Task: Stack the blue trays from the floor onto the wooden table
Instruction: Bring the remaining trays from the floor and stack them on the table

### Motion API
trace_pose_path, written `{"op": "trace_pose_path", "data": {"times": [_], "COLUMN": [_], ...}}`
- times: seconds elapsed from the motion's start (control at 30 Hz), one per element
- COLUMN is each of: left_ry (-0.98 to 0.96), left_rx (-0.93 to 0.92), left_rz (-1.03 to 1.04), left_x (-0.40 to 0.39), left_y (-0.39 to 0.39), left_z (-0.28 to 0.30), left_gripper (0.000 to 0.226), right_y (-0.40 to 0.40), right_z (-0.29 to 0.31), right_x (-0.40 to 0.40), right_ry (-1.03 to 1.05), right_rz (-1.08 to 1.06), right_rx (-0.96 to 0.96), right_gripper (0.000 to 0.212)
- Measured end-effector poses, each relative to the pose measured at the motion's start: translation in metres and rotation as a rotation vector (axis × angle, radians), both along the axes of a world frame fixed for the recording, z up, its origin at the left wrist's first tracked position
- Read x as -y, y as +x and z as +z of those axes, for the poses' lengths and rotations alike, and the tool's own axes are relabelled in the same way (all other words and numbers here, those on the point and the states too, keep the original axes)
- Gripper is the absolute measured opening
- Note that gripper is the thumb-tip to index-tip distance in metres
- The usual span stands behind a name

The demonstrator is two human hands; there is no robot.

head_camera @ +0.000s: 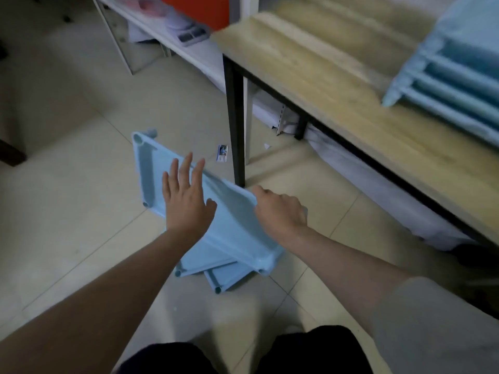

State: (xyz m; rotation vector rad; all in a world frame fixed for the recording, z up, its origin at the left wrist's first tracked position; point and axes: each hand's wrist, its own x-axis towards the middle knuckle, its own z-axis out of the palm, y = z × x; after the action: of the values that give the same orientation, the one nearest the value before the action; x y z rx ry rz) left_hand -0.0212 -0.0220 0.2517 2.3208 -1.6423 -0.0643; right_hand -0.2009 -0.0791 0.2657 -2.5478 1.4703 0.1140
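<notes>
A light blue tray is tilted up off the floor in the middle of the view. My right hand grips its right rim with curled fingers. My left hand lies flat on the tray's surface with straight, spread fingers. Beneath it, two more blue trays lie on the tiled floor, mostly hidden. A stack of blue trays rests on the wooden table at the upper right.
The table's black leg stands just behind the lifted tray. A white shelf unit with a scale and boxes runs along the back. A small card lies on the floor. A dark furniture corner shows at the left.
</notes>
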Motion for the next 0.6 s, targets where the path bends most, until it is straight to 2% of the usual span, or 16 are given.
{"op": "trace_pose_path", "data": {"times": [0.13, 0.3, 0.4, 0.5, 0.53, 0.6], "left_ry": [0.036, 0.028, 0.112, 0.113, 0.099, 0.096], "left_rx": [0.099, 0.208, 0.28, 0.325, 0.33, 0.321], "left_rz": [-0.088, -0.128, -0.139, -0.117, -0.115, -0.114], "left_x": [-0.003, 0.014, 0.03, 0.04, 0.042, 0.048], "left_y": [-0.002, -0.001, -0.014, -0.031, -0.037, -0.049], "left_z": [0.084, 0.188, 0.243, 0.277, 0.285, 0.3], "left_gripper": [0.07, 0.039, 0.026, 0.021, 0.021, 0.024], "right_y": [0.0, -0.014, -0.033, -0.052, -0.06, -0.077], "right_z": [0.084, 0.171, 0.216, 0.242, 0.248, 0.258], "right_x": [-0.002, 0.014, 0.024, 0.03, 0.033, 0.04], "right_ry": [-0.094, -0.095, -0.169, -0.397, -0.464, -0.543], "right_rz": [0.145, 0.172, 0.175, 0.144, 0.092, -0.052], "right_rx": [-0.019, 0.035, 0.155, 0.344, 0.38, 0.393], "right_gripper": [0.024, 0.029, 0.023, 0.012, 0.016, 0.039]}}
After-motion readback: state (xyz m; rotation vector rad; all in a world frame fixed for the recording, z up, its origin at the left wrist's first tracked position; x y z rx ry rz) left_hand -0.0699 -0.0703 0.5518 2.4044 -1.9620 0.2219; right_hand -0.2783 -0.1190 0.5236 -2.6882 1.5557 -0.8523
